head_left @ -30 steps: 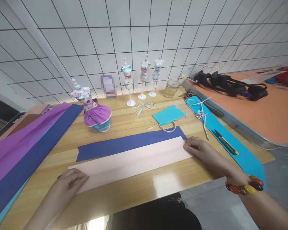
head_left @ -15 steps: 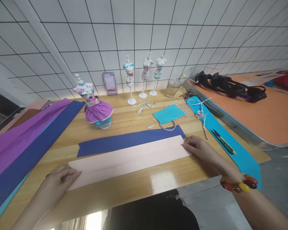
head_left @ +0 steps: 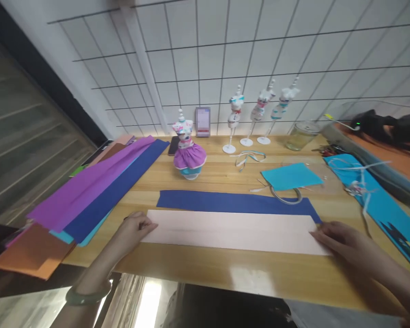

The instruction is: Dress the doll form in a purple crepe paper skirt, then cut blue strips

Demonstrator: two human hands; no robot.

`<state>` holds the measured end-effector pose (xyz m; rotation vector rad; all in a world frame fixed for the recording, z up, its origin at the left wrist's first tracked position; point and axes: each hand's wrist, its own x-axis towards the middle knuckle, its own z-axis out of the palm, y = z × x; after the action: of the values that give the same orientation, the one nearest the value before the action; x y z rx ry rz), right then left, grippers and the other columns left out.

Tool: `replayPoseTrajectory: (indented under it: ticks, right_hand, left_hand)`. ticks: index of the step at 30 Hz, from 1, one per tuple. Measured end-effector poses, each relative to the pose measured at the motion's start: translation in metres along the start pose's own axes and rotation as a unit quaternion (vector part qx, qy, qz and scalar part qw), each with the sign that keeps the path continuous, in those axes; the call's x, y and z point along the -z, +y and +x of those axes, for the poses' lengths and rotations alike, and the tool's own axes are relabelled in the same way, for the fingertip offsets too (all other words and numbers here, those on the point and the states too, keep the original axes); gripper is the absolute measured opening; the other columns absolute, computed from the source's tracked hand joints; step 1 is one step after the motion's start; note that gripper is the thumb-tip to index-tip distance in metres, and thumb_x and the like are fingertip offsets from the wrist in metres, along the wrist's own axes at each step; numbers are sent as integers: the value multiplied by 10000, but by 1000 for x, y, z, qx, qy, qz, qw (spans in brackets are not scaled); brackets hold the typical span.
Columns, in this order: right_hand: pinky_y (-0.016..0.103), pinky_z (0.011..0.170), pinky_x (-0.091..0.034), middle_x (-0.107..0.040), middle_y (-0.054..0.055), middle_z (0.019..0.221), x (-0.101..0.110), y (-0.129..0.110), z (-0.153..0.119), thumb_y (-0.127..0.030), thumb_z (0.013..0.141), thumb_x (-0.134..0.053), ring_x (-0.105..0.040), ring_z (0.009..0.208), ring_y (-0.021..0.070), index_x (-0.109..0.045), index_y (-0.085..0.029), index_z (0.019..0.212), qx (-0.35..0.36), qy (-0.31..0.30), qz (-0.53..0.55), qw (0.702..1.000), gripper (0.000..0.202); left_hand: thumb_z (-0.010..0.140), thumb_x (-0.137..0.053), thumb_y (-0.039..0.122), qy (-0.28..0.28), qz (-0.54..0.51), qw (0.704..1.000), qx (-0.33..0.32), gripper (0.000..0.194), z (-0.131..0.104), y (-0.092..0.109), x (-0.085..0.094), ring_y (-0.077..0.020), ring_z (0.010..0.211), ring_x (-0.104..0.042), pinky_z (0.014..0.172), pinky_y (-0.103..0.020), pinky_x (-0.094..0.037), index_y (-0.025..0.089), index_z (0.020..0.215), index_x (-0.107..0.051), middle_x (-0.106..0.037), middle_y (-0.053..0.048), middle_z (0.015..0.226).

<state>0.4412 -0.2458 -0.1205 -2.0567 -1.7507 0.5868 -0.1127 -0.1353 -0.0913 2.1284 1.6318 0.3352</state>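
A long pale pink fabric strip [head_left: 232, 231] lies flat on the wooden table [head_left: 205, 264]. Its left end is pinched between the thumb and fingers of my left hand [head_left: 135, 232], with a pale bangle on that wrist. At the strip's right end, my right hand [head_left: 345, 243] pinches the edge in the same way. A dark blue strip [head_left: 225, 201] lies just behind the pink one, partly covered along its front edge. Behind its right part are a turquoise piece [head_left: 292, 176] and a metal ring [head_left: 287, 200].
Layered purple fabric [head_left: 89, 191] and blue fabric [head_left: 119, 187] lie at left. A mannequin in a purple skirt [head_left: 189, 157] and three bare-stand mannequins [head_left: 235, 114] stand behind, near a glass jar [head_left: 301, 135]. Snips [head_left: 401, 241] rest on turquoise fabric [head_left: 386, 205] at right.
The view has turned to the left, so the table's things sit farther right and more of the fabric pile shows. Both hands still hold the pink strip's ends.
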Motion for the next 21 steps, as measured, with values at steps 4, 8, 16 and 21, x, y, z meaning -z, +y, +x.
replayPoseTrajectory:
  ticks: [4, 8, 16, 21]
  right_hand:
    - [408, 682, -511, -700, 86, 928, 1, 7, 3, -589, 761, -530, -643, 855, 318, -686, -269, 691, -24, -19, -7, 1000, 364]
    - [390, 672, -518, -705, 88, 944, 5, 3, 4, -535, 736, -591, -655, 866, 313, -695, -295, 664, -44, -29, -4, 999, 271]
    - [392, 656, -500, -704, 93, 928, 5, 0, 5, -542, 739, -560, -652, 831, 303, -703, -282, 701, -73, -38, -9, 997, 299]
    - [379, 659, -479, -690, 84, 814, 9, -16, 4, -579, 749, -514, -630, 762, 279, -663, -229, 662, -42, -33, -14, 998, 391]
  left_hand:
    - [820, -490, 450, 1, -12, 1000, 0, 351, -3, -4, 1, -171, 704, -525, 651, -272, -397, 181, 620, -596, -537, -12, 695]
    - [814, -497, 455, 0, -28, 1000, 3, 345, -6, -10, 0, -178, 734, -527, 664, -273, -401, 180, 627, -589, -549, -18, 718]
    - [808, -500, 481, 4, -8, 1000, 15, 356, -6, -17, -2, -169, 710, -521, 633, -261, -388, 184, 633, -590, -538, -12, 708]
    - [812, -481, 508, -3, 25, 1000, 8, 382, -6, -18, -1, -169, 710, -527, 654, -253, -378, 193, 603, -536, -537, -1, 682]
